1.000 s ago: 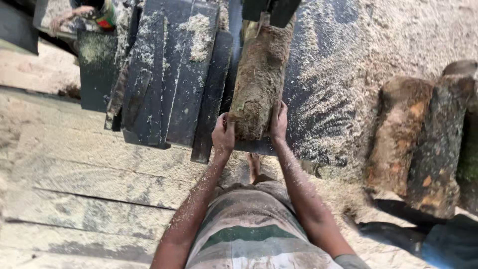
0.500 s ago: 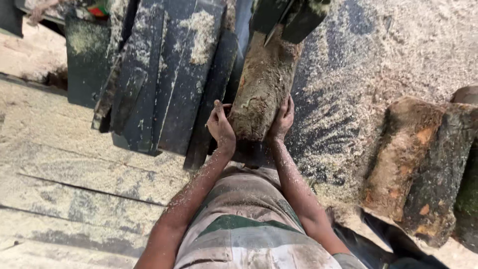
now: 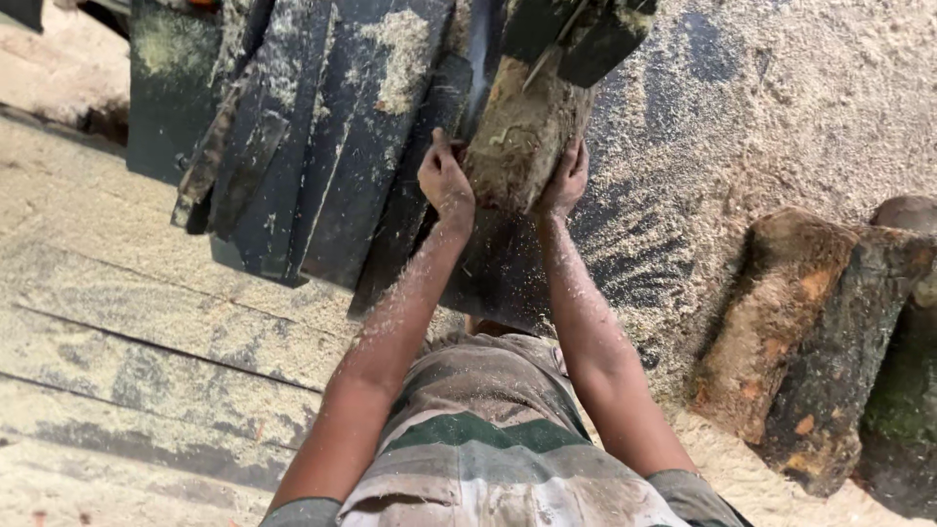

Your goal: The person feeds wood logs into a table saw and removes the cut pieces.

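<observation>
**Log fed to the blade**

Feeding step in hand, by the look of it: both hands at the near end of the log (image 3: 522, 132), pressing it forward into the saw. Left hand (image 3: 445, 183) cupped on the near left corner, fingers curled against the bark; right hand (image 3: 568, 178) clasped round the near right edge. Log lying on the dark, sawdust-strewn table (image 3: 673, 195), long axis running away from the body, far end pointing up and slightly right under the dark guard (image 3: 576, 34). Thin blade (image 3: 478, 59) just left of the log, seemingly at its left face. Next move likely calling for a steady, straight push, with fingers kept clear of the blade line, the left hand especially. Dark slabs (image 3: 322, 137) stacked left; more logs (image 3: 810, 342) well apart, right.
</observation>
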